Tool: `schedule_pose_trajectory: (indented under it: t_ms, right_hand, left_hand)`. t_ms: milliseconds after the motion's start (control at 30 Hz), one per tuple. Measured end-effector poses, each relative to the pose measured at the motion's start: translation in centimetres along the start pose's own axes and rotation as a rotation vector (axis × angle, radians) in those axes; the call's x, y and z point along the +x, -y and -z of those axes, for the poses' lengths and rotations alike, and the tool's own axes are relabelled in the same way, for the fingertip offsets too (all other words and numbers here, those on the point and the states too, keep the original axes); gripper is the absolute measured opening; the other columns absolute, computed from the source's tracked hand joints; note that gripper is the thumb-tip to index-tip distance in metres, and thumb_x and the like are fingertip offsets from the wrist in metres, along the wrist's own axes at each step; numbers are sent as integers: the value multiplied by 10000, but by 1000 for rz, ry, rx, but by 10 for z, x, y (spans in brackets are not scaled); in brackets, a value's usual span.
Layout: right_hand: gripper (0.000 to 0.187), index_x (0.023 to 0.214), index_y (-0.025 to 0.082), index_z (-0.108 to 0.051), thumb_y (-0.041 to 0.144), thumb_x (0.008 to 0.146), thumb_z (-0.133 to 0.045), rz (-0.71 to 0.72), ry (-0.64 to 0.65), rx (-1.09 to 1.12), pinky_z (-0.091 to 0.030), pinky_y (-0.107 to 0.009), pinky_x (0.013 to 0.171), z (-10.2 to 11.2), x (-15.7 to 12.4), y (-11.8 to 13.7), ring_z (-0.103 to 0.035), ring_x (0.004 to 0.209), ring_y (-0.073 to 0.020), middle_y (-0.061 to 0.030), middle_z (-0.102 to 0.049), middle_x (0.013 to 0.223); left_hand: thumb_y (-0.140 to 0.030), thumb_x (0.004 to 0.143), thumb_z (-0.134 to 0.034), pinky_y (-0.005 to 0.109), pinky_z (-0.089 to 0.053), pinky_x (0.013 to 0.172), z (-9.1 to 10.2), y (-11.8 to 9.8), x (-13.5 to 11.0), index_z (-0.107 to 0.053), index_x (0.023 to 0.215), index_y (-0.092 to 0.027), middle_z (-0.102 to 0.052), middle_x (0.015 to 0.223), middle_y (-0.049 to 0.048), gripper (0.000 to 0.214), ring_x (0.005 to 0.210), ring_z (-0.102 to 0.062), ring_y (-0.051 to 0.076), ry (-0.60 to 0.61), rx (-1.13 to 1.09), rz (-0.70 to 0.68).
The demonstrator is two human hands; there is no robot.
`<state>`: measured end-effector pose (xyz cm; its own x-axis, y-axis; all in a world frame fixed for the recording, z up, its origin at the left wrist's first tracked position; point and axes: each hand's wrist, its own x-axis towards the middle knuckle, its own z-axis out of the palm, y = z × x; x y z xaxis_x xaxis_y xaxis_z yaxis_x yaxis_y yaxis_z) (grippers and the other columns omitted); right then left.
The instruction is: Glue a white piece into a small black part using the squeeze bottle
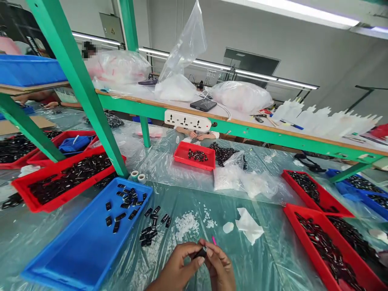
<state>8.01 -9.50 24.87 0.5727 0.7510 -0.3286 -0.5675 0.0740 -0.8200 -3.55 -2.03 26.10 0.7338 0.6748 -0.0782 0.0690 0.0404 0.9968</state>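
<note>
My left hand and my right hand meet at the bottom centre, both pinching one small black part. A thin pink stick pokes up from my right hand. Just ahead lie a loose cluster of black parts and a scatter of tiny white pieces on the plastic-covered table. A blue tray to my left holds several more black parts near its far end.
Red trays of black parts stand left, centre back and right. A white tissue lies ahead right. Green frame posts rise at left. A shelf with bags and a power strip crosses overhead. Another person's hands work behind.
</note>
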Motion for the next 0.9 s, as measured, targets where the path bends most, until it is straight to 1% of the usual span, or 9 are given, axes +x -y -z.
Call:
schedule_pose_trajectory:
  t_ms: [100,233,300,367,500,567,667,767,900]
  right_hand:
    - [276,740,215,-741,432,572,-772,-8,79,-23,-514,-359,793,26,-15,23,-658,909,-253,-109,-721,924]
    - [264,767,204,-739,421,617,-745,6,149,-99,-514,-388,795,74,-42,60,-660,893,-260,-116,-719,932]
    - [277,808,186,-740,408,642,-730,23,170,-166,-516,-365,787,101,-57,80,-663,873,-249,-125,-716,939]
    - [284,835,178,-742,399,659,-719,43,191,-238,-510,-341,797,127,-72,99,-660,874,-240,-125,-714,951]
    - [302,863,188,-745,405,656,-718,73,239,-345,-486,-335,850,169,-93,124,-650,917,-245,-113,-710,970]
    - [309,866,201,-746,422,653,-713,118,194,-371,-495,-344,841,183,-99,128,-651,922,-253,-101,-713,960]
    - [288,833,214,-749,421,635,-723,225,92,-360,-526,-356,792,194,-103,128,-668,874,-258,-87,-724,908]
    - [245,825,219,-749,382,643,-723,330,66,-352,-534,-348,782,199,-104,129,-680,829,-245,-79,-728,884]
    - [200,814,232,-749,362,668,-706,417,69,-378,-538,-316,767,202,-98,133,-685,803,-224,-62,-732,863]
  left_hand:
    - [-476,795,-558,311,-420,877,-36,-5,-16,-677,989,-205,-646,1002,83,354,939,-549,221,-70,121,-59]
    - [-448,797,-567,333,-409,927,-103,-11,-40,-679,1015,-221,-646,1075,83,334,1016,-546,238,-199,174,-55]
    - [-449,789,-578,341,-398,951,-139,-14,-51,-677,1030,-230,-639,1105,81,340,1063,-528,248,-247,164,-43]
    - [-451,789,-578,344,-392,959,-172,-18,-61,-673,1038,-231,-637,1108,80,345,1072,-524,248,-252,135,-30]
    - [-470,791,-574,312,-408,919,-224,-29,-73,-657,1052,-206,-635,1080,79,381,1028,-540,229,-277,-21,-12]
    - [-480,806,-551,279,-437,824,-242,-37,-74,-670,1013,-176,-652,965,74,387,912,-560,205,-239,-66,-17]
    - [-499,820,-517,247,-434,693,-260,-47,-72,-687,955,-140,-630,786,56,419,750,-535,166,-182,-83,-28]
    - [-508,810,-525,256,-436,729,-270,-53,-68,-684,981,-156,-632,834,63,423,794,-532,178,-236,-67,-36]
    - [-517,794,-538,283,-440,804,-274,-53,-61,-692,987,-194,-651,915,75,406,886,-543,212,-246,-4,-11]
